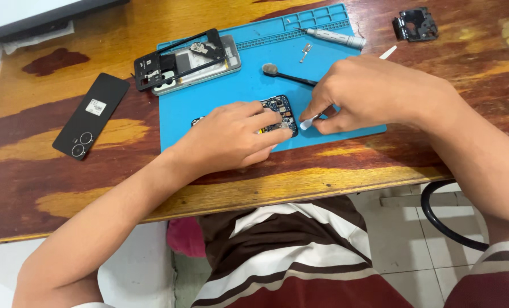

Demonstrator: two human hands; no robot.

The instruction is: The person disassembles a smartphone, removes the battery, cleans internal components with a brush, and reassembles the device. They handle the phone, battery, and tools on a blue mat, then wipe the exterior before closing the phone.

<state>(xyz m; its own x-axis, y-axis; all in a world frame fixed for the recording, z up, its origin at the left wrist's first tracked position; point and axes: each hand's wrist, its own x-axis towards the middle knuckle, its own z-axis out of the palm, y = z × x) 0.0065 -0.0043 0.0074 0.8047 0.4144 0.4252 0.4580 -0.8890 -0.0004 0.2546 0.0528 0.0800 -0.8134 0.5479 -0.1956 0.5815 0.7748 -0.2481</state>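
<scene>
A small dark phone circuit board lies on the blue work mat. My left hand presses down on it, fingers covering its left part. My right hand pinches a thin white plastic pry tool, whose rounded tip sits just right of the board; the tool's far end sticks out behind my knuckles.
On the mat's back lie an opened phone body with a black frame, a black brush, a white screwdriver and a small metal part. A black back cover and a dark bracket rest on the wooden table.
</scene>
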